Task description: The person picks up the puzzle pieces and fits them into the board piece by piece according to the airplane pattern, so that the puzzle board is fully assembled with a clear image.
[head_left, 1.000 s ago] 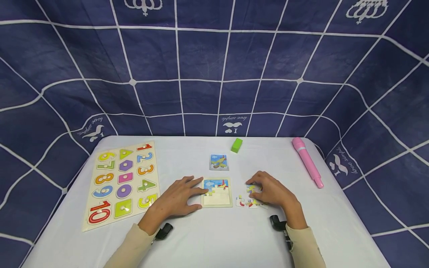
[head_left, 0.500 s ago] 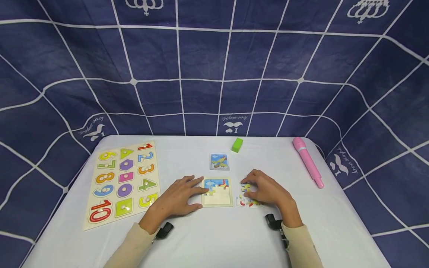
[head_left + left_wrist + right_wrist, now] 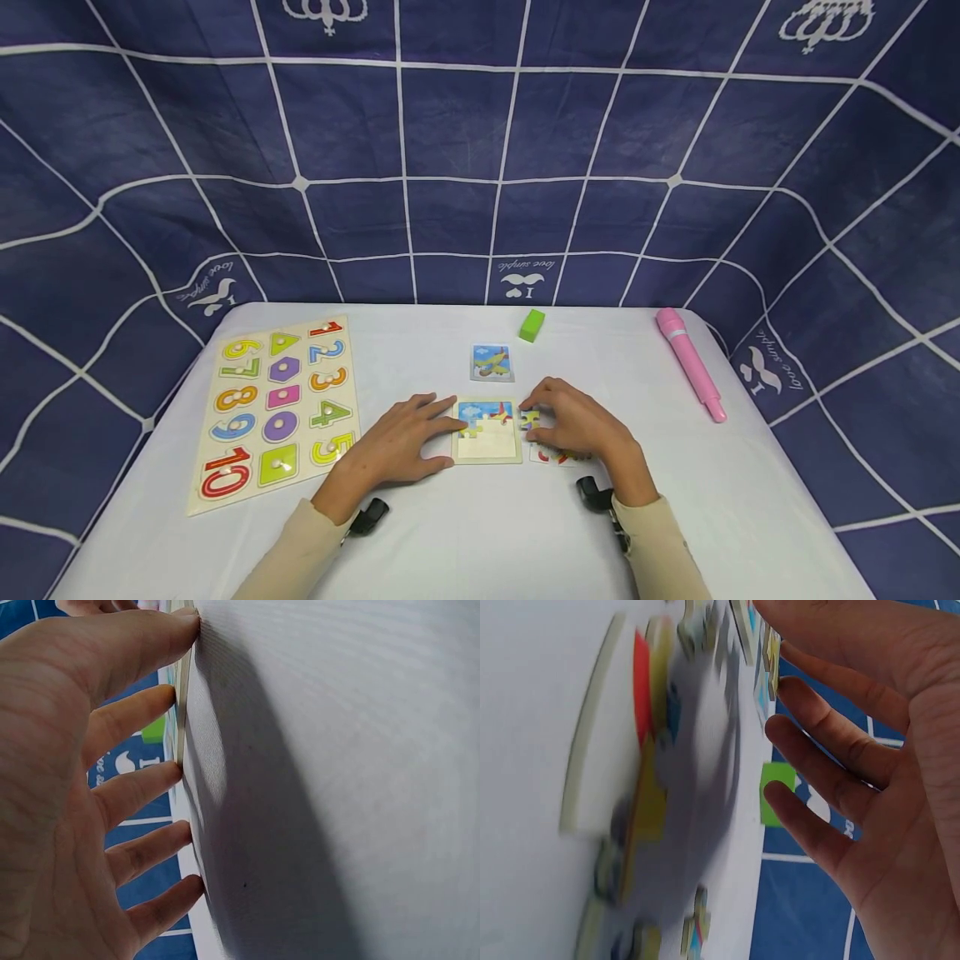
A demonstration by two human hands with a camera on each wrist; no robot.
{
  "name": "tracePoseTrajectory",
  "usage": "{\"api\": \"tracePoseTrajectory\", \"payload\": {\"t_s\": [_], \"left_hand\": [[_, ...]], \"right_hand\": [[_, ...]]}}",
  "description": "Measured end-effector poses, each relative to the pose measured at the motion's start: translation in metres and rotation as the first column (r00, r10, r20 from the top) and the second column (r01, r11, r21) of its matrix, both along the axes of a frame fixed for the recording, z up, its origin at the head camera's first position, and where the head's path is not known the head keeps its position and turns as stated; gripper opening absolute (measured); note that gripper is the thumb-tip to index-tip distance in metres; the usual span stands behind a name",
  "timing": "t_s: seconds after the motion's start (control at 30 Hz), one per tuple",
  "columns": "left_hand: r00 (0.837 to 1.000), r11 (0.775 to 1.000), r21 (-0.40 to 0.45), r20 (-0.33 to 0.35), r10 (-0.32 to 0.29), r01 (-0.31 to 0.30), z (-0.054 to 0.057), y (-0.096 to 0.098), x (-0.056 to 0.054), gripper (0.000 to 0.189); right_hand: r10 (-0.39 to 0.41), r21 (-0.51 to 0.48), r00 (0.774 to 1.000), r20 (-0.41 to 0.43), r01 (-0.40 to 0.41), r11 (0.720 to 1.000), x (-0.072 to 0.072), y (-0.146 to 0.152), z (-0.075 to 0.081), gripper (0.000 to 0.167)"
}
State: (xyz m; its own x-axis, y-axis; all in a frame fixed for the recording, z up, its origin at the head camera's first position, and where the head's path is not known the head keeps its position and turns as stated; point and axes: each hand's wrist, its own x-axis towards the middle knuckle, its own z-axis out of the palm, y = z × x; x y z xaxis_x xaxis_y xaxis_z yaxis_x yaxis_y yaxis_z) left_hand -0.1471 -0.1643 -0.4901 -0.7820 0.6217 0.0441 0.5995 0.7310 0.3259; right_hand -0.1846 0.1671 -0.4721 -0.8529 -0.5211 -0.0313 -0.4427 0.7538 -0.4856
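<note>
A shallow puzzle tray (image 3: 487,455) lies on the white table, its upper part filled with sky and airplane pieces and its lower part bare. My left hand (image 3: 397,442) rests at its left side, fingers spread and fingertips touching the tray edge and table; the left wrist view shows the thumb against the tray edge (image 3: 182,712). Just right of the tray, my right hand (image 3: 581,421) pinches a yellow-and-blue puzzle piece (image 3: 530,419) between thumb and fingers, raised off the table in the right wrist view. Loose puzzle pieces (image 3: 546,454) lie below that hand, partly hidden by it.
Behind the tray lies a small airplane picture card (image 3: 492,363), with a green block (image 3: 532,325) farther back. A number-and-shape board (image 3: 247,492) occupies the left side. On the right is a pink microphone-shaped object (image 3: 692,364). A blue grid-patterned cloth (image 3: 450,217) surrounds the table.
My right hand has moved left with the puzzle piece, from above the loose pieces to beside the tray's right edge. The left hand has stayed in place.
</note>
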Motion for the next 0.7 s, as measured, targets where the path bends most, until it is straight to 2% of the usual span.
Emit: {"api": "tracePoseTrajectory", "payload": {"t_s": [0.7], "left_hand": [[1.0,1.0,-0.001,0.004,0.014,-0.014,0.002,0.001,0.0,0.055]], "right_hand": [[0.139,0.016,0.989,-0.05,-0.139,0.99,-0.003,-0.034,-0.003,0.035]]}}
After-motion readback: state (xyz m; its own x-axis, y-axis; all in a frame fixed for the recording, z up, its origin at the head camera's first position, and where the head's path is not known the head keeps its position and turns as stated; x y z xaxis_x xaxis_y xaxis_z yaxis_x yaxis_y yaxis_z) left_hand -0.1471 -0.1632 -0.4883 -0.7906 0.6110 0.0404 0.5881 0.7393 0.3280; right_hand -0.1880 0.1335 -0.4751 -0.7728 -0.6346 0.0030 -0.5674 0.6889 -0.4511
